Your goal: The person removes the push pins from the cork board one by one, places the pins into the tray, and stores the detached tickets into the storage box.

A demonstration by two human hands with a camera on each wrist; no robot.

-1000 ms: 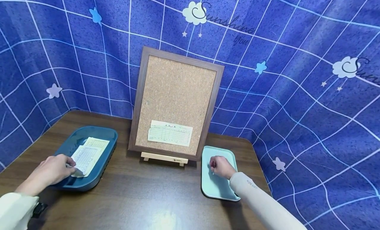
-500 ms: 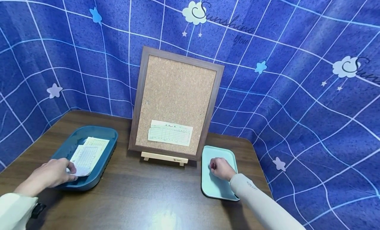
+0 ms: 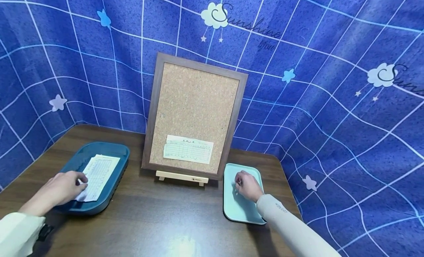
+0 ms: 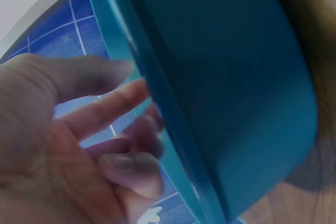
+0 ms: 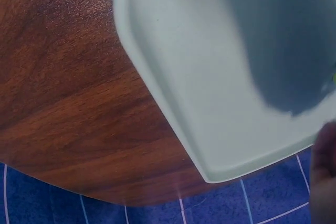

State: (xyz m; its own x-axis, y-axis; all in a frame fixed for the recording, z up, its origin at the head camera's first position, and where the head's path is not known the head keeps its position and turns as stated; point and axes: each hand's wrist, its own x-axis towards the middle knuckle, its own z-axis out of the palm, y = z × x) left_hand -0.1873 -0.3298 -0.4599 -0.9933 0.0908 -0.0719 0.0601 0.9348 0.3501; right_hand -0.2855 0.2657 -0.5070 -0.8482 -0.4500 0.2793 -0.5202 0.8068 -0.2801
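Note:
Printed paper slips (image 3: 100, 175) lie overlapping in the dark blue tray (image 3: 120, 148) at the left. My left hand (image 3: 64, 187) hovers at their near left corner, over the tray's edge. In the left wrist view, its thumb and index finger stand apart, other fingers loosely bent, beside the tray's rim (image 4: 157, 85); no paper shows between them. My right hand (image 3: 249, 186) is low over the pale green tray (image 3: 243, 213), fingers curled. A small pale item shows below its fingertips. A yellow-green bit (image 5: 334, 77) appears at the right wrist view's edge; whether the hand holds it is unclear.
Between the trays a framed corkboard (image 3: 198, 98) leans on a small wooden stand (image 3: 182, 176). A printed form (image 3: 188, 149) is on its lower part. Brown tabletop (image 3: 159, 216) lies in front, and a blue patterned curtain (image 3: 298, 113) hangs behind.
The top slip has shifted and now covers more of the cream slip beneath. My left thumb and fingertips have come away from its corner. The right hand has hardly moved.

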